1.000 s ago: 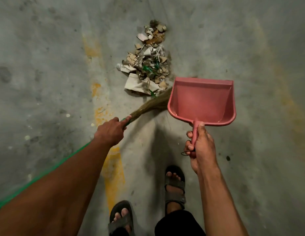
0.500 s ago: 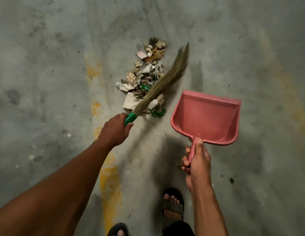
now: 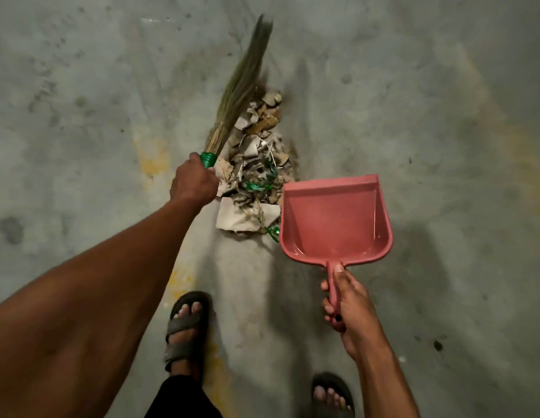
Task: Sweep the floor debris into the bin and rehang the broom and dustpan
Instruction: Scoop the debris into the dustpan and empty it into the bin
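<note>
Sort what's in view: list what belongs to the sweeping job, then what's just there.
Job things:
broom, gripped by the left hand
dustpan, held by its handle in the right hand
debris pile on the floor, between broom and dustpan

Just there:
sandals on the feet
yellow paint marks on the concrete floor

— What sort of place is this?

— A bare utility space, something like a garage, a basement or a storeroom; which one, I cannot tell. The floor (image 3: 443,146) is raw grey concrete, stained and pitted.

— Anything else?

— Worn yellow paint marks (image 3: 152,162) run across it, like old floor lines. A heap of debris (image 3: 256,164), torn cardboard and paper scraps with green bits, lies on it. The light is dim, with soft shadows.
</note>
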Tool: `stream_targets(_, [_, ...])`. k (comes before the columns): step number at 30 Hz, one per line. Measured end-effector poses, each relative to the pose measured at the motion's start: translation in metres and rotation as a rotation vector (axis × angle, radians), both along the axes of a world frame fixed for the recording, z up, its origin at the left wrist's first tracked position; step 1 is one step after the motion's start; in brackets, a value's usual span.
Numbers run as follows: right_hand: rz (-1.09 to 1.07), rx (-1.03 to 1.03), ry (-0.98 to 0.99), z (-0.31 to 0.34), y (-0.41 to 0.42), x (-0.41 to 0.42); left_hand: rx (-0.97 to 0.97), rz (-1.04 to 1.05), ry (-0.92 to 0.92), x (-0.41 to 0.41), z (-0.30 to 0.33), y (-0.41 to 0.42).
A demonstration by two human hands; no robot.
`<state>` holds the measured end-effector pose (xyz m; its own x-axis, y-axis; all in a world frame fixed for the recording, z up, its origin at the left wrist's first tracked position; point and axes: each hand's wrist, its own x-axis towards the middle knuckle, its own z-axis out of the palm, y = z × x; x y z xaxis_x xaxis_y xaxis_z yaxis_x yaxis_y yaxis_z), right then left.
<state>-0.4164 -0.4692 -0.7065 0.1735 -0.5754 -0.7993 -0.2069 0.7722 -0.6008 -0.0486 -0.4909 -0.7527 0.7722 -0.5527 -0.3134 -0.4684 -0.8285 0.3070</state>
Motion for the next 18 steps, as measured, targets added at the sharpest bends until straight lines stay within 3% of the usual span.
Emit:
stream_targets(10, [-0.150,0.076,-0.010,-0.026,0.028,0.080,0.081,-0.060,0.015,0.109,-0.035,-0.072])
stream_targets(18, [-0.178,0.028,0.006,-0.042,0.020,0.133,0.284,-0.327,0.006,0.169,-0.071,-0.074])
